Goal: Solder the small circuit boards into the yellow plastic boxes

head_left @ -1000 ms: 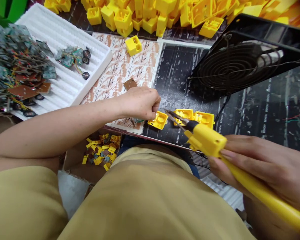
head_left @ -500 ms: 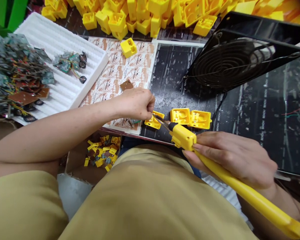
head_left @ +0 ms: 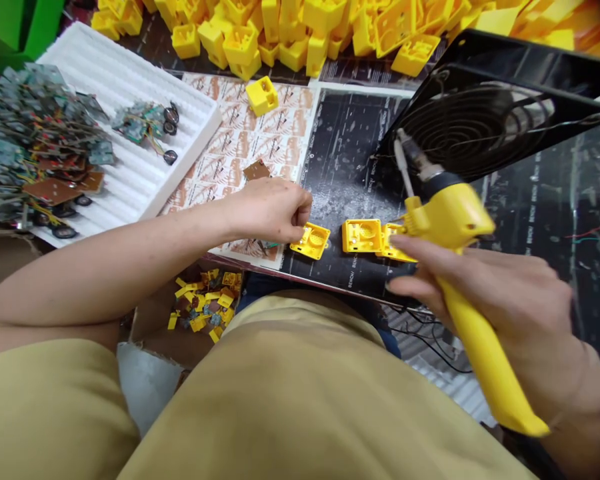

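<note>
My left hand [head_left: 273, 210] is closed, its fingertips pressed together at the left edge of a small open yellow plastic case [head_left: 314, 241]. What they pinch is hidden. My right hand [head_left: 515, 300] is wrapped round the handle of a yellow soldering gun [head_left: 457, 217]. Its metal tip and feed tube point up and away, in front of the fan and clear of the cases. Below the gun lie two more open yellow cases, the left one [head_left: 362, 237] in full view and the right one [head_left: 394, 243] partly covered by the gun and my fingers.
A black fan [head_left: 460, 127] stands at the back right. Yellow housings [head_left: 240, 47] are heaped along the back. On the left, a white foam tray [head_left: 145, 180] bears piled circuit boards [head_left: 45, 133]. A brown board [head_left: 257, 171] lies beyond my left hand. Below the table edge, a carton [head_left: 153, 313] holds yellow parts.
My right hand has lifted the soldering gun away from the left case and swung it up and to the right. My left hand has stayed by that case.
</note>
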